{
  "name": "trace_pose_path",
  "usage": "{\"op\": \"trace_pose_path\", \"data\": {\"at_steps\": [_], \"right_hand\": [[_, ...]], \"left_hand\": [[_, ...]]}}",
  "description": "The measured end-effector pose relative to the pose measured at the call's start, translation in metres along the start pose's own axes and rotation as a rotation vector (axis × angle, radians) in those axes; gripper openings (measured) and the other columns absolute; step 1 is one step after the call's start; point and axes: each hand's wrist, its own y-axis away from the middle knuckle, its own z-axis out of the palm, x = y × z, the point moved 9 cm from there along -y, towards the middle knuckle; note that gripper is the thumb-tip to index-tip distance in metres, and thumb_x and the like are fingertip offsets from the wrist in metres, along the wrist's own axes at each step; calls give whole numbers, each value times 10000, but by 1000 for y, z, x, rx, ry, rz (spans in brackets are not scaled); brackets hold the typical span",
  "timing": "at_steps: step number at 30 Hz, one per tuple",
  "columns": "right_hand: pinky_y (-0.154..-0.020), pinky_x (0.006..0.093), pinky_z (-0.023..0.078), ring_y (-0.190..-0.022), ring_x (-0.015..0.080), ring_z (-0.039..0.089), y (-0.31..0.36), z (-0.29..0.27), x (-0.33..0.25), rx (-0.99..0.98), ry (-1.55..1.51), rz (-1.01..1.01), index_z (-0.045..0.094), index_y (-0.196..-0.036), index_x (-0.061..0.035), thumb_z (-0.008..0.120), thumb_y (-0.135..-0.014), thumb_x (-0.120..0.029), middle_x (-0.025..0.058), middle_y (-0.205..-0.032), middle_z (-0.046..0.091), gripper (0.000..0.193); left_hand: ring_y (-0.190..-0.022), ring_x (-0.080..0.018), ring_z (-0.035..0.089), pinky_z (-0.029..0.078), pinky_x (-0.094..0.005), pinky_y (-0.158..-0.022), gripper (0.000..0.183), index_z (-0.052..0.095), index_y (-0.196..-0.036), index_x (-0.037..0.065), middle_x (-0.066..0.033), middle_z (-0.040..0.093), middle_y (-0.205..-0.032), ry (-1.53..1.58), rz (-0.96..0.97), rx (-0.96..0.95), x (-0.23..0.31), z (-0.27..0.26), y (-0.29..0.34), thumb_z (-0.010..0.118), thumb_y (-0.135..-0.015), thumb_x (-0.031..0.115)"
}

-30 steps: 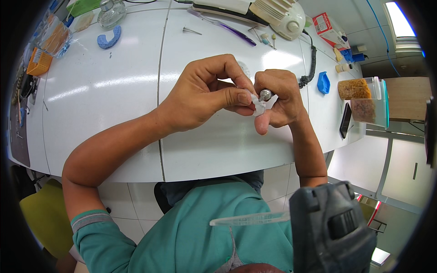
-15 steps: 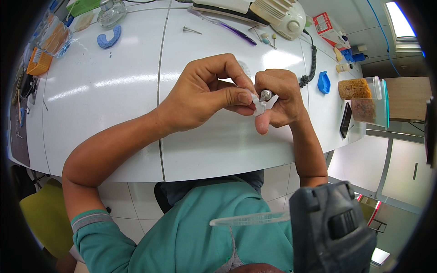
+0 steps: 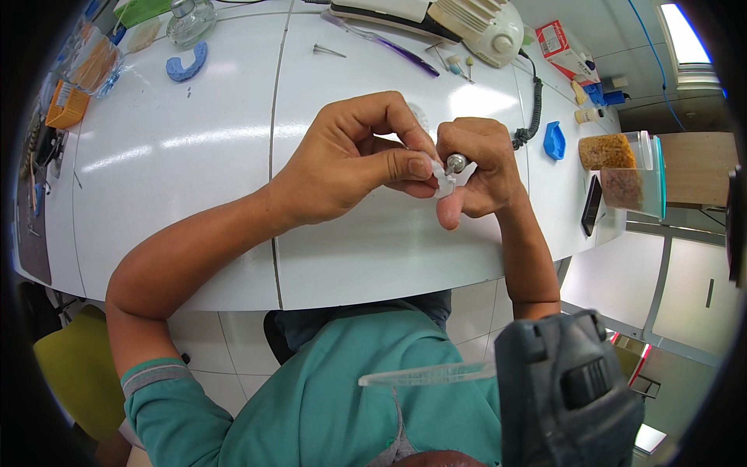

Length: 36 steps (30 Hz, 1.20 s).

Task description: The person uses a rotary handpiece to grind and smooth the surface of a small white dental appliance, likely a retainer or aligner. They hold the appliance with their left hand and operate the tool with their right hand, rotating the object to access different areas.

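Over the white table, my left hand [image 3: 342,163] pinches a small whitish, translucent curved piece [image 3: 444,185] between thumb and fingers. It looks like a thin dental tray, though its exact kind is unclear. My right hand [image 3: 489,171] is closed around a rotary handpiece [image 3: 457,163], whose rounded metal nose shows between the fingers. The nose lies right beside the piece; whether its tip touches is hidden. My right thumb is under the piece's lower edge. Partly covered by my hands, a clear object [image 3: 419,115] lies on the table behind them.
A blue dental impression [image 3: 185,67] and a glass jar [image 3: 191,25] stand far left. A single bur [image 3: 328,51], a purple-handled brush [image 3: 397,54] and a beige machine [image 3: 486,35] lie beyond my hands. Rightward are a coiled cord [image 3: 534,113], blue mould [image 3: 554,142], phone [image 3: 591,206] and tubs [image 3: 622,187].
The whitish piece and the handpiece nose have shifted very slightly to the right. Both hands keep the same grip.
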Motion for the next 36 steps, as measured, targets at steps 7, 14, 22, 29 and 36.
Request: {"op": "trace_pose_path", "data": {"at_steps": [7,14,22,29,36], "right_hand": [[-503,348,337,-516,209,470,0,0,1,0,-5,1,563,-696,-102,818,-539,-869,16,-590,474,824],[-500,347,332,-511,203,466,1,0,1,5,-5,-11,560,-691,-103,820,-546,-865,11,-582,468,819],[-498,339,332,-510,201,466,2,1,1,9,-6,-22,569,-698,-105,817,-541,-869,10,-585,471,819],[-511,295,348,-544,139,467,3,-16,10,152,-102,148,604,-782,-76,810,-541,-905,-7,-611,486,888],[-549,248,447,-649,112,646,-8,-37,-18,161,-88,162,803,-1039,-50,951,-742,-223,59,-833,734,374]], "left_hand": [[-998,-199,742,711,-356,-833,132,615,-1026,24,-117,694,-1035,17,-2,-1,0,0,0,740,-991,47],[-989,-195,742,710,-351,-830,137,611,-1024,24,-117,695,-1034,9,-5,-2,-1,0,0,741,-992,53],[-986,-196,742,710,-351,-831,142,613,-1029,24,-116,696,-1040,18,-5,-5,-1,1,0,745,-991,60],[-1018,-211,746,698,-373,-882,139,614,-1040,19,-114,700,-1048,-6,15,69,8,-3,-1,738,-1000,68],[-1008,-192,743,666,-340,-888,118,639,-1051,0,-107,707,-1051,-163,106,112,15,-7,-2,734,-1005,55]]}}
